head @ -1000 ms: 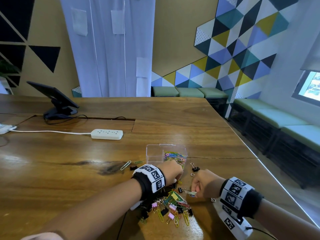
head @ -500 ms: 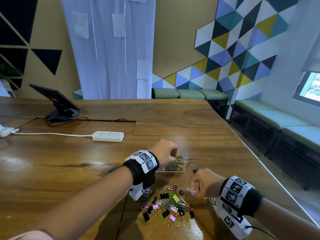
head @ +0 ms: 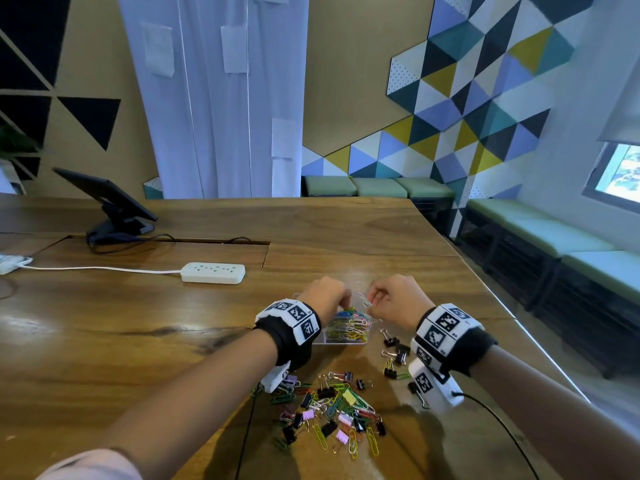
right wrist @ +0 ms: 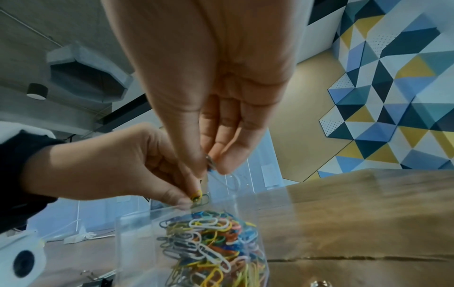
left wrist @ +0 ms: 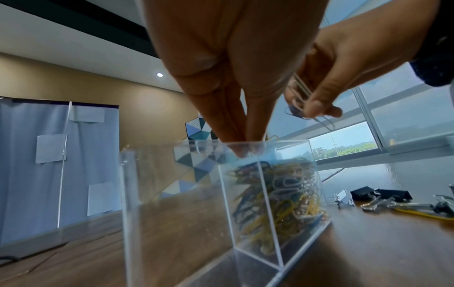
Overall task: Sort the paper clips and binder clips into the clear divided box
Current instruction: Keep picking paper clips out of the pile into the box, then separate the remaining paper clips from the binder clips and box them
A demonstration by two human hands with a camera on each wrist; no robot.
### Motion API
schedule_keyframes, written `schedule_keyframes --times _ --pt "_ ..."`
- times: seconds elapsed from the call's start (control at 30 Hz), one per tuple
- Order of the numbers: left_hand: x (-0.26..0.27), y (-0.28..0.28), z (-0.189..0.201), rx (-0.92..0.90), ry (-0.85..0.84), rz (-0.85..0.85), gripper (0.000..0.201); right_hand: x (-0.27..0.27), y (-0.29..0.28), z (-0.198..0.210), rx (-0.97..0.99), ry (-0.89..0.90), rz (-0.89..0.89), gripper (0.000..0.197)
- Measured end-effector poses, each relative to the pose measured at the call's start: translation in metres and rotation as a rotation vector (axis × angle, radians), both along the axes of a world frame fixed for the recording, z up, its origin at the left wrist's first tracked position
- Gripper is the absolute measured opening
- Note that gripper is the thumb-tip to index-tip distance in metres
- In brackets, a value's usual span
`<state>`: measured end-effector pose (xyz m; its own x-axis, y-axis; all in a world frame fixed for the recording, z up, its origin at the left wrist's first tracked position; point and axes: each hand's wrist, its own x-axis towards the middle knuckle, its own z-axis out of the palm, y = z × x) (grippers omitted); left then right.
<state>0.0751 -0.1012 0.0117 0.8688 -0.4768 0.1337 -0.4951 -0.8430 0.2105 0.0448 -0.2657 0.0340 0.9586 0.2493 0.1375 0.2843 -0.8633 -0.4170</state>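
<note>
The clear divided box [head: 341, 342] stands on the wooden table, its right compartment filled with coloured paper clips [head: 348, 327]; the left compartment [left wrist: 172, 194] looks empty. My left hand [head: 341, 300] hovers over the box rim and pinches a yellow-green paper clip [right wrist: 197, 195], fingertips [left wrist: 242, 149] just inside the top. My right hand [head: 370, 301] is beside it above the box, pinching a few silver paper clips [head: 364, 301]. A mixed pile of paper clips and binder clips [head: 332, 410] lies nearer me. More black binder clips [head: 394, 351] lie right of the box.
A white power strip [head: 213, 272] with its cord lies left of the box. A tablet on a stand [head: 110, 202] sits at the far left. The table's right edge [head: 502, 306] runs close to my right wrist. A thin cable [head: 246, 427] trails under my left arm.
My left hand lifted from the pile to the box top. My right hand then rose from the table beside the pile and joined it above the box, carrying clips.
</note>
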Motion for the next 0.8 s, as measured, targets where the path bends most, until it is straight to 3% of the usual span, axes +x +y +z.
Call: schedule_keyframes --times 0.3,0.47,0.7,0.8 --pt "0.001 0.007 -0.002 -0.068 0.08 0.006 0.016 0.015 0.011 -0.007 0.042 -0.11 -0.011 0.025" --pt "-0.004 0.018 -0.003 -0.122 0.115 -0.028 0.017 0.021 0.012 -0.012 0.001 -0.059 0.005 0.023" --pt "-0.021 0.03 0.0 -0.181 0.056 -0.086 0.018 0.022 0.014 -0.02 -0.075 -0.038 0.043 0.004" --pt "-0.024 0.034 -0.002 -0.134 0.075 -0.105 0.018 0.023 0.011 -0.029 -0.167 0.011 0.08 0.014"
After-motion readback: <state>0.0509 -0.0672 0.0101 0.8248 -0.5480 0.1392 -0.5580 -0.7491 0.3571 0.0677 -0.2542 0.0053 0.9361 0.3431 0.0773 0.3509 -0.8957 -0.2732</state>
